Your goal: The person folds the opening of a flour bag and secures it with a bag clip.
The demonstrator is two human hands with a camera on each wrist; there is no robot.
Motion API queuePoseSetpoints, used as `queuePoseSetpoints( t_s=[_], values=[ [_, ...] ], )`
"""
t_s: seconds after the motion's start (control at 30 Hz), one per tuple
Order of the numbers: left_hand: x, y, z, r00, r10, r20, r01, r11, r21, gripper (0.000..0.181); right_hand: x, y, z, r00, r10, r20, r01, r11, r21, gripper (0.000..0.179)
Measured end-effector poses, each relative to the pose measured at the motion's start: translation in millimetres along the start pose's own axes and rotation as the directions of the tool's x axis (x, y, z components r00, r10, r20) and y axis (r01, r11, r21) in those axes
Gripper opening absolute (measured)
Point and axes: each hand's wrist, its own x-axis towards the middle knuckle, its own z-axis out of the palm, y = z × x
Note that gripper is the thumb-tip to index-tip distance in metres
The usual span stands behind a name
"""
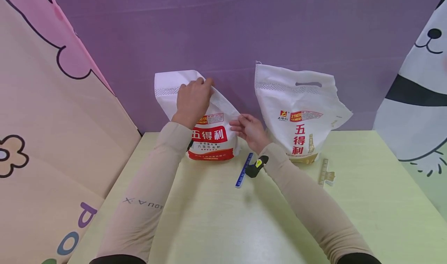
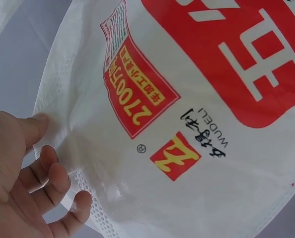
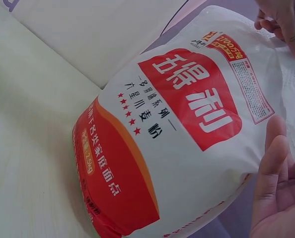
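A white flour bag with red panels (image 1: 209,145) stands at the back of the table. Its upper part is folded over at a slant. My left hand (image 1: 195,101) grips the top edge, thumb and fingers on either side of it in the left wrist view, where the bag's printed front (image 2: 142,99) fills most of the picture. At the bag's right upper side, my right hand (image 1: 252,132) pinches the slanting edge between thumb and fingers. The right wrist view shows the front of the flour bag (image 3: 187,148), with both hands at its upper edge.
A second white flour bag (image 1: 297,101) with a handle slot stands to the right. A blue-and-white marked strip (image 1: 244,170) lies near my right wrist. Further right lies a pale clip (image 1: 326,173) with a gold part. A purple backdrop (image 1: 227,31) rises behind the table (image 1: 216,217).
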Motion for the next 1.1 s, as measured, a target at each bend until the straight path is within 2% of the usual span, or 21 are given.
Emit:
queuePoseSetpoints(
  t_s=[0.4,0.73,0.97,1.1],
  values=[
    [-0.7,0.4,-0.1,1.000,-0.001,-0.014,0.001,1.000,-0.005,0.034,1.4,5.6,-1.2,1.000,-0.027,-0.003,0.027,0.999,0.021,0.031],
    [-0.6,-0.6,2.0,0.998,0.010,-0.060,-0.011,1.000,-0.015,0.030,2.5,11.2,-4.3,0.999,-0.007,-0.045,0.010,0.998,0.056,0.030],
    [-1.6,0.4,2.7,0.994,0.017,-0.104,-0.020,1.000,-0.023,0.024,7.7,16.0,-7.1,0.998,-0.020,-0.061,0.027,0.993,0.115,0.023],
    [-1.6,0.0,3.9,0.994,0.011,-0.109,-0.015,0.999,-0.036,0.024,8.6,18.2,-7.5,0.997,-0.021,-0.068,0.029,0.992,0.122,0.024]
  ],
)
